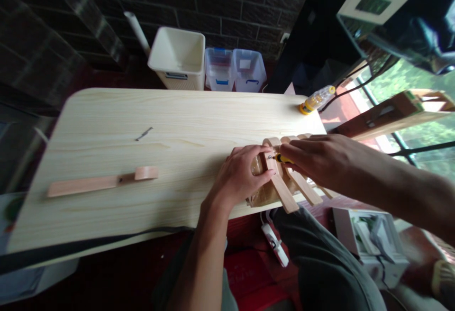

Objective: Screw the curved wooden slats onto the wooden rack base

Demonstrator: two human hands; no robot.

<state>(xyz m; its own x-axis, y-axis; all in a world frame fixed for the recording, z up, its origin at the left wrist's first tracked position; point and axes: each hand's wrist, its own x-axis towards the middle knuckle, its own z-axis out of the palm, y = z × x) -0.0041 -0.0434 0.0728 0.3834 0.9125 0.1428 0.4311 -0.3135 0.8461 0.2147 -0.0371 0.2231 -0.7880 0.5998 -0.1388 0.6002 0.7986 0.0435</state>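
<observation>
My left hand [239, 172] grips a curved wooden strip [284, 191] near its bent end, thumb and fingers on either side. My right hand [307, 155] is closed around a slim yellow-and-black tool [281, 158]. Its tip meets a small dark spot or fitting on the strip, between my left thumb and fingers. More wooden strips [304, 187] of the same shape lie side by side to the right, partly under my right hand. Beneath them is a clear plastic-looking object [261, 196], mostly covered. A separate curved wooden strip [85, 186] lies on the table's left.
The pale wooden table [199, 121] carries a small dark metal-looking piece [144, 134] and a clear bottle with yellow ends [317, 100]. Behind it stand a cream bin [177, 54] and clear plastic boxes [219, 69]. A white power strip [275, 244] hangs below the front edge.
</observation>
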